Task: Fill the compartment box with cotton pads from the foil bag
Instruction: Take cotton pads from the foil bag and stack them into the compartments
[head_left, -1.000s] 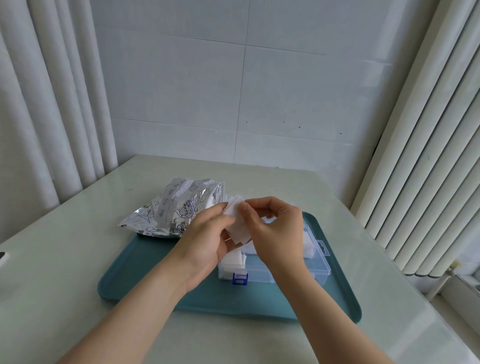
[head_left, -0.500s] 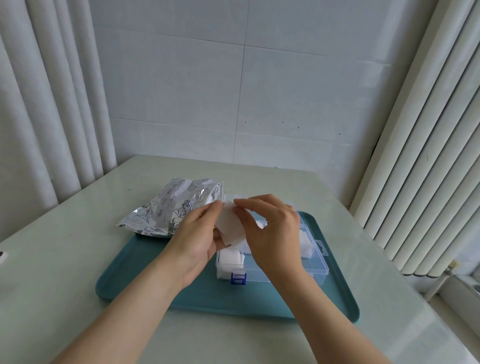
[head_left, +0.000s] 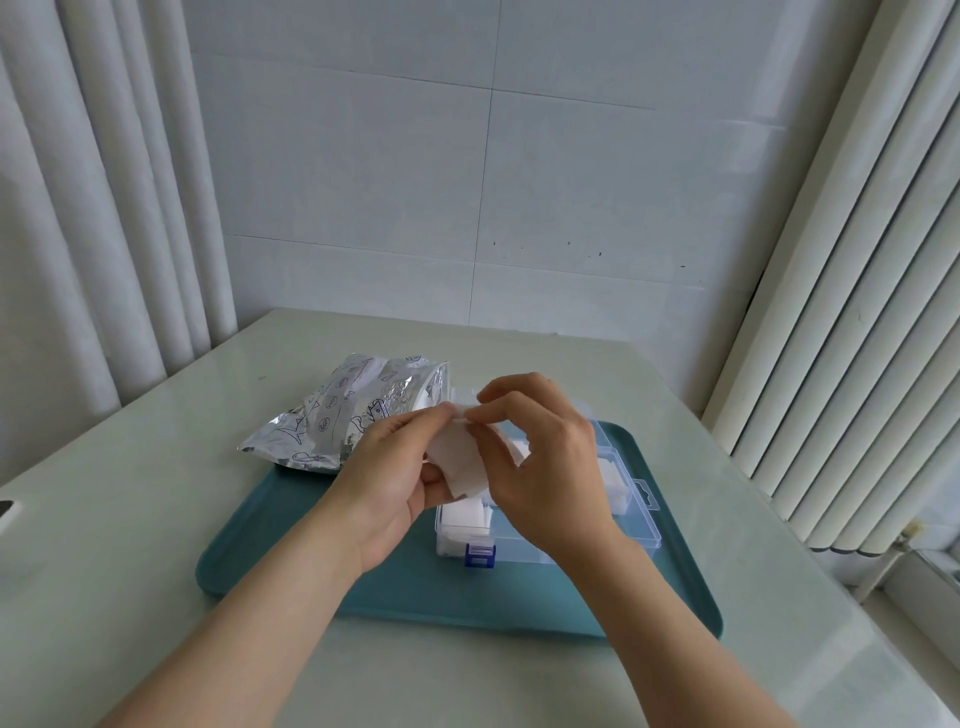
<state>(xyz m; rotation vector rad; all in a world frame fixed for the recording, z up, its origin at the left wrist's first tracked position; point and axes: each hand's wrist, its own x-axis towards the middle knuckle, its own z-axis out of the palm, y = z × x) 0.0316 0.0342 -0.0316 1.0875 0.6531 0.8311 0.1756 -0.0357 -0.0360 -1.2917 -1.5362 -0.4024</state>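
Both hands meet just above the compartment box (head_left: 641, 525), holding white cotton pads (head_left: 460, 462) between them. The left hand (head_left: 384, 467) grips the pads from below with thumb and curled fingers, while the right hand (head_left: 545, 467) pinches their top edge. The pads are thin, soft and squarish; how many are held I cannot tell. The box is clear plastic with a blue latch (head_left: 480, 555) at its near side. It rests on a teal tray (head_left: 291, 545), and more white pads (head_left: 462, 522) fill its near-left compartment. The foil bag (head_left: 343, 415), silver, crinkled and printed with blue drawings, lies over the tray's far-left corner and onto the pale tabletop (head_left: 130, 519), its mouth toward the box.
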